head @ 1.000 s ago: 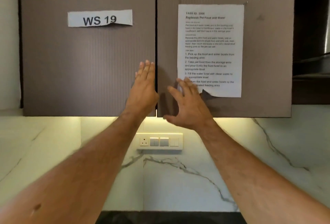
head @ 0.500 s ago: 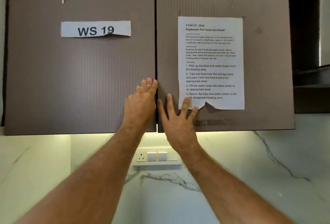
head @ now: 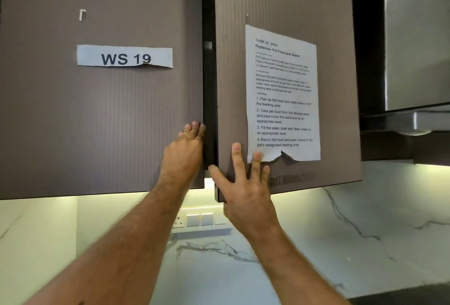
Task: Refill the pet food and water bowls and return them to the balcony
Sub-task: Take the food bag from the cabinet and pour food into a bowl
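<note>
Neither bowl shows in the head view; the cupboard fills it. The right door (head: 287, 0) stands slightly ajar, its free edge swung out from the frame, so a dark gap (head: 209, 85) runs between it and the left door (head: 97, 122), which sits flush. What lies inside the gap cannot be told. The right hand (head: 243, 190) lies on the lower corner of the right door, its fingers (head: 236, 156) straight and spread wide against the face, the thumb hooked at the door's free edge; two fingertips touch the torn bottom of the sheet (head: 283, 95) taped there, which lists the steps for the pet food and water. The left hand (head: 185, 153) is raised at the inner edge of the left door, fingers held straight and close together with the tips at the edge beside the gap; whether they curl round the edge cannot be told. A paper label (head: 124, 57) reading "WS 19" is stuck higher on the left door. Below the doors a light strip glows on the marble wall (head: 316, 244), where a switch plate (head: 202, 220) sits just under the hands. A steel hood (head: 414, 44) hangs to the right of the cupboard.
</note>
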